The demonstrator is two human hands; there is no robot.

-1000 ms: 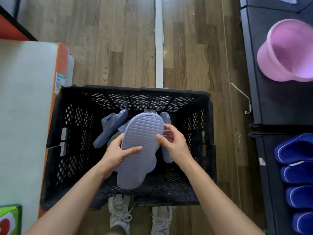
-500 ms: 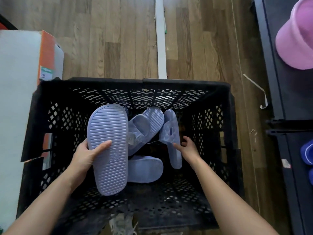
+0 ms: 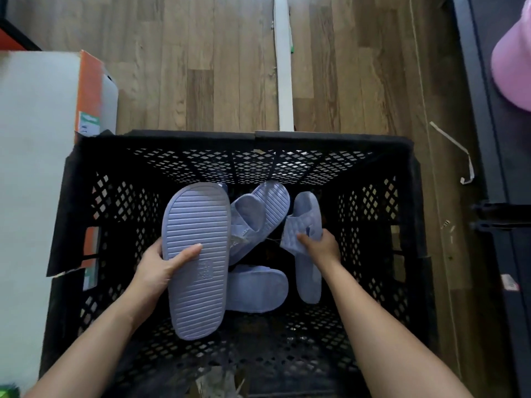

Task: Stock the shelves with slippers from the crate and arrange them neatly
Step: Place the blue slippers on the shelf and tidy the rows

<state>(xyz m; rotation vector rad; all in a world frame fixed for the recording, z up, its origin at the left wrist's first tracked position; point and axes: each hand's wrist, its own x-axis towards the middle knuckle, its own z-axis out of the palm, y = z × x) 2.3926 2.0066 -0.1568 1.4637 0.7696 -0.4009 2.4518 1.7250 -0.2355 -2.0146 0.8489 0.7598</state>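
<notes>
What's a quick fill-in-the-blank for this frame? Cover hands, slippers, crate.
1. The left hand holds the first slipper with its ribbed ____ facing the camera.
2. The right hand grips the second slipper by its quilted ____.
3. Both hands reach into the ____ mesh crate.
4. The crate stands on a ____ floor.

Missing words: sole; strap; black; wooden.

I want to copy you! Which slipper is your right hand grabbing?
The slipper farthest right in the crate: the right hand pinches its quilted strap. The left hand holds a sole-up slipper; the rest lie untouched.
</notes>
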